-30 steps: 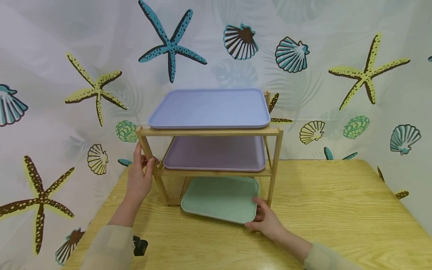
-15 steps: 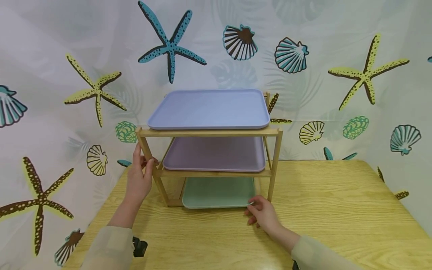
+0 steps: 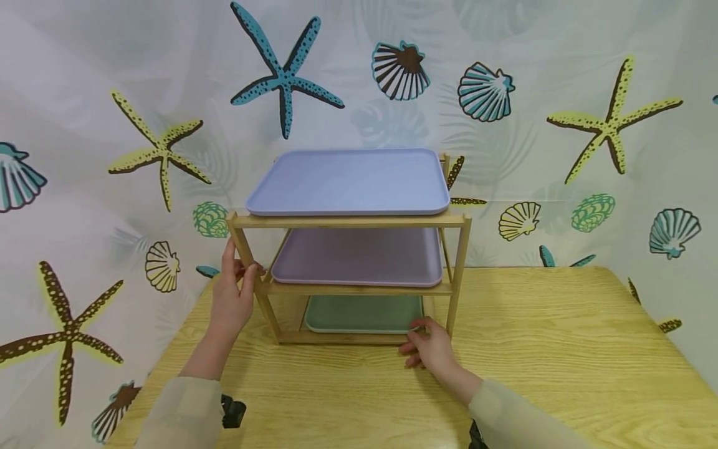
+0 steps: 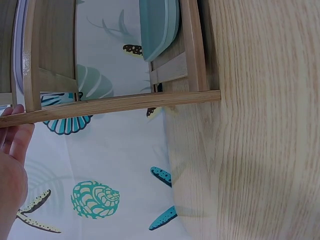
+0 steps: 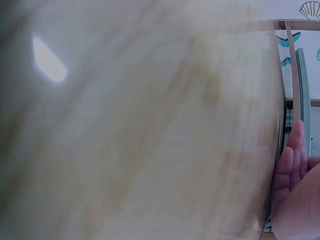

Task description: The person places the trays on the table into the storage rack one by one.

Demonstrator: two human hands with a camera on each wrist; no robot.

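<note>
A wooden three-tier rack [image 3: 353, 221] stands on the table. My left hand [image 3: 232, 299] holds its left front post, thumb in front and fingers behind; in the left wrist view the fingers [image 4: 20, 140] lie against that post. A green tray [image 3: 361, 313] lies on the lowest tier, behind the front bar. My right hand [image 3: 437, 352] touches its front right corner, fingers loosely extended. The right wrist view shows those fingers [image 5: 297, 137] near the tray's edge. A purple tray [image 3: 359, 255] fills the middle tier. On top lies a blue tray [image 3: 350, 181].
The wood-grain table [image 3: 561, 349] extends to the right and in front of the rack. A curtain [image 3: 521, 37] printed with starfish and shells hangs behind and at both sides. A black device [image 3: 232, 411] shows by the left sleeve.
The green tray has straightened and slid back into the lowest tier. My right hand has followed it inward, its grip on the corner loosening. The left hand has stayed on the post.
</note>
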